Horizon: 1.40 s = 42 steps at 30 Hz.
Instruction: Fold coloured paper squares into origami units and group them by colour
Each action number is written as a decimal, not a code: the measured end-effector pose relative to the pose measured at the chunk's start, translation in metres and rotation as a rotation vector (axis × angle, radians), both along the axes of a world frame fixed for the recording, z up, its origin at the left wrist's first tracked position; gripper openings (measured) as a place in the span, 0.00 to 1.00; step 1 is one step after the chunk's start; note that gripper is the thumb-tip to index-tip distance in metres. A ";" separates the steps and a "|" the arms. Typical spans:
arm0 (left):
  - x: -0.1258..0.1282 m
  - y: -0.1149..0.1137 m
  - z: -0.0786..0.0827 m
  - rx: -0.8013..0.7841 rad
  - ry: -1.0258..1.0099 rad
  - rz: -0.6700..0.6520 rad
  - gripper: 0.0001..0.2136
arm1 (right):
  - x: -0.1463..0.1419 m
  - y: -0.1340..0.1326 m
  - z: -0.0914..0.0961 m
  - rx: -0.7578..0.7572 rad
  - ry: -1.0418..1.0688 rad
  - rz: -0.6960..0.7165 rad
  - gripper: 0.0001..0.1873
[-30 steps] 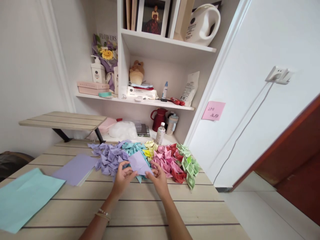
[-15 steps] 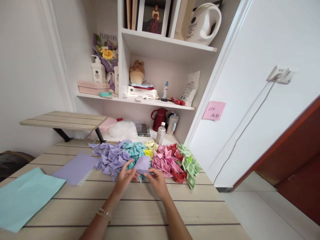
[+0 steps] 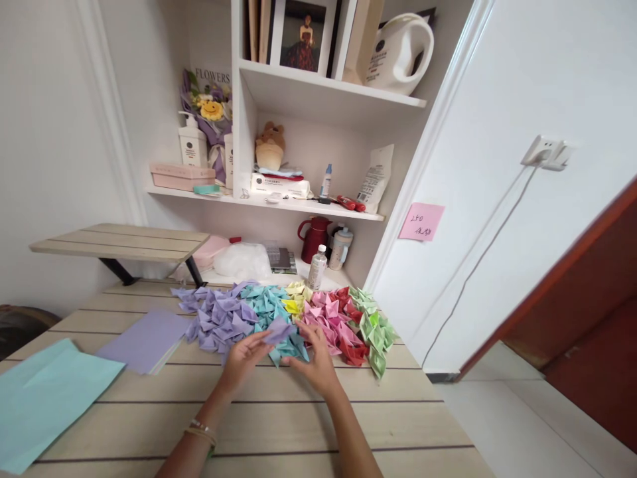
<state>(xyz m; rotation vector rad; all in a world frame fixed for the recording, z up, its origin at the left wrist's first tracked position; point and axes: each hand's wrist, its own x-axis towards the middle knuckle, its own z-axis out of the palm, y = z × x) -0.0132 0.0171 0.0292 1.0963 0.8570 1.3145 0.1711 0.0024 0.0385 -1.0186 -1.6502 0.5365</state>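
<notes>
A small folded piece of purple paper is pinched in the fingers of my left hand, above the front of the pile. Just to its right, my right hand has thumb and fingers apart, with nothing between them. Behind both hands lie folded paper pieces grouped by colour: purple ones, teal ones, yellow ones, pink ones, red ones and green ones. Some teal pieces are partly hidden by my hands and the purple paper.
Purple paper sheets and a large teal sheet lie on the left of the slatted table. A small raised stand is at the back left. A clear bottle and a red jug stand behind the pile.
The purple paper has been folded smaller. My right hand has let go of it and opened, while my left hand keeps hold. The view has shifted slightly.
</notes>
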 end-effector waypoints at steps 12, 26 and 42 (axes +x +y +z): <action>-0.004 0.006 -0.014 0.138 0.188 0.014 0.18 | 0.008 0.005 -0.003 -0.146 0.192 0.149 0.09; 0.002 0.005 -0.009 0.055 0.079 0.021 0.15 | -0.008 0.008 -0.010 -0.379 0.628 0.293 0.23; 0.009 0.005 -0.010 -0.170 -0.180 -0.030 0.20 | -0.021 0.005 -0.012 -0.505 0.704 0.263 0.14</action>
